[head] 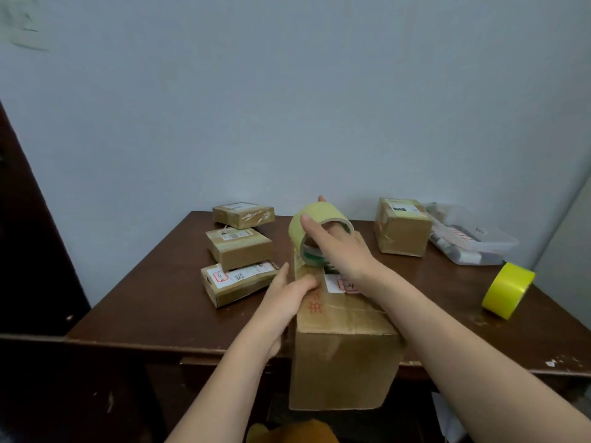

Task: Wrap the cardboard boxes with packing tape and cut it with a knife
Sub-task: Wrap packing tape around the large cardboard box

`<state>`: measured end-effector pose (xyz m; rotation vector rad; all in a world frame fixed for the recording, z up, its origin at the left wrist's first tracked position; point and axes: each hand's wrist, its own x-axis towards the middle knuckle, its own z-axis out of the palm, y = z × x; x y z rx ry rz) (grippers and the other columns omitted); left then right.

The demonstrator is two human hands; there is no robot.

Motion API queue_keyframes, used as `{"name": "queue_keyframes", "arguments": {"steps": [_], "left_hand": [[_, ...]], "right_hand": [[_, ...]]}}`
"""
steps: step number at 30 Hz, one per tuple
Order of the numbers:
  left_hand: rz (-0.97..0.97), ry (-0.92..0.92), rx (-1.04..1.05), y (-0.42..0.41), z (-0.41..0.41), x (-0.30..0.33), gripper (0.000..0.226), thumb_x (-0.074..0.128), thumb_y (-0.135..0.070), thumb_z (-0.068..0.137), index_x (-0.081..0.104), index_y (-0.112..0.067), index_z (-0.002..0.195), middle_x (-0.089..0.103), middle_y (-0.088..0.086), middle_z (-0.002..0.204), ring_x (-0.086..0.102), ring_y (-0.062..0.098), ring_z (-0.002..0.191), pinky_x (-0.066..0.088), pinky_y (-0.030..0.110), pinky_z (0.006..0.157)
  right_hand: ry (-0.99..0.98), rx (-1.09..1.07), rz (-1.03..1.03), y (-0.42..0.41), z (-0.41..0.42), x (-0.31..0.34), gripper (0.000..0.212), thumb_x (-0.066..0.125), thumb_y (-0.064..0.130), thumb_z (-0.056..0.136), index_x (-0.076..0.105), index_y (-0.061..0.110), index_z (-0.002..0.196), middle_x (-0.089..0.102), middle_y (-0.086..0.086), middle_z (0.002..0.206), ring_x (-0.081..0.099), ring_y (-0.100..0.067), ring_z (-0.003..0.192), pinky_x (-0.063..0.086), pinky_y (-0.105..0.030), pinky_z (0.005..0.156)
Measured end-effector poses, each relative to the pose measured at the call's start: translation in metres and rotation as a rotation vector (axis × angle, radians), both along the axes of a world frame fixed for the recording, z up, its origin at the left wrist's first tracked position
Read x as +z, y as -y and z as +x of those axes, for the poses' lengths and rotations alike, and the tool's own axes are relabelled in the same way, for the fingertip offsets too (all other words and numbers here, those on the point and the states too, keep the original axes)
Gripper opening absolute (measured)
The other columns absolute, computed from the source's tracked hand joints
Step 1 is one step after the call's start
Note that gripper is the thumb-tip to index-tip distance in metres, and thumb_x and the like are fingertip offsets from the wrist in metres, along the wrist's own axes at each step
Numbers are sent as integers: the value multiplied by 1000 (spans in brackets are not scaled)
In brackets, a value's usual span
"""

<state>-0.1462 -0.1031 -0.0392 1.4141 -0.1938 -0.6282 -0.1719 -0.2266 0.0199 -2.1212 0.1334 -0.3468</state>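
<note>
Right hand (343, 251) grips a tape roll (315, 230) with fingers through its core, held over the far end of the large cardboard box (343, 343); the fingertips are hidden inside the roll. Left hand (287, 298) presses the box's left top edge, fingers curled over it, thumb up. Part of the box's label is covered by the right wrist. A clear plastic tub (473, 238) at the worktop's (144, 298) right rear holds blurred items. The box overhangs the near edge. Three small boxes (238, 254) lie left, another box (401, 227) and a yellow tape roll (508, 289) right.
</note>
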Motion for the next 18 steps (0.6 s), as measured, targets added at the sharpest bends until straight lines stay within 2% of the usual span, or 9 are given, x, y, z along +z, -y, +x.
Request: {"name": "queue_keyframes", "arguments": {"steps": [3,5,6,8,11,14,15,16,18], "left_hand": [[-130,-81,-53,0,-1,-3,40,73,-25,87,61,-20,126,75,12,104,73,30,93,57,39,76],[-184,-96,-5,0,1,-4,39,70,-16,88,61,-17,126,75,14,102,73,31,91,57,38,72],[-209,-103,15,1,1,-4,41,70,-11,88,60,-16,127,75,15,101,74,31,90,58,37,69],[-227,-116,39,2,2,-3,46,68,-5,87,58,-15,131,76,15,99,74,30,85,58,35,63],[-232,-130,61,3,1,-3,56,67,1,87,52,-16,138,76,14,98,75,29,81,58,34,56],[-240,-124,94,3,3,-4,68,67,3,86,44,-19,146,76,13,102,75,29,82,58,34,56],[-245,-122,98,3,3,-4,67,66,3,87,44,-19,146,75,13,102,75,29,83,58,35,56],[-247,-118,98,4,3,-4,63,65,3,87,47,-19,144,76,13,102,75,29,84,58,35,57],[-242,-101,98,6,3,-3,54,63,3,89,53,-18,138,76,12,100,75,28,85,58,36,59]], "right_hand": [[14,-25,5,-1,5,-10,73,38,68,94,15,37,156,38,28,142,37,7,120,18,0,89],[59,-46,59,1,6,-12,72,43,68,93,35,28,152,39,33,140,41,9,119,26,-8,93],[95,-54,94,2,7,-12,70,46,67,92,54,16,139,48,26,142,53,1,120,36,-9,92],[178,-93,151,3,4,-11,71,53,64,90,65,-4,109,66,-5,119,57,-11,113,45,-22,96],[323,-253,172,6,-2,-9,62,65,59,86,65,-3,87,70,-15,89,67,-25,87,51,-42,83],[393,-434,115,12,-10,-9,58,70,55,83,56,2,63,62,-11,63,55,-29,64,44,-46,68],[407,-497,79,15,-13,-8,56,70,57,81,51,10,57,58,-4,59,51,-23,60,41,-44,70],[430,-572,41,21,-16,-7,49,69,60,78,51,18,59,61,4,66,53,-17,67,42,-42,78],[438,-697,2,35,-22,-3,43,67,61,73,64,18,76,70,1,89,64,-21,92,43,-52,101]]}}
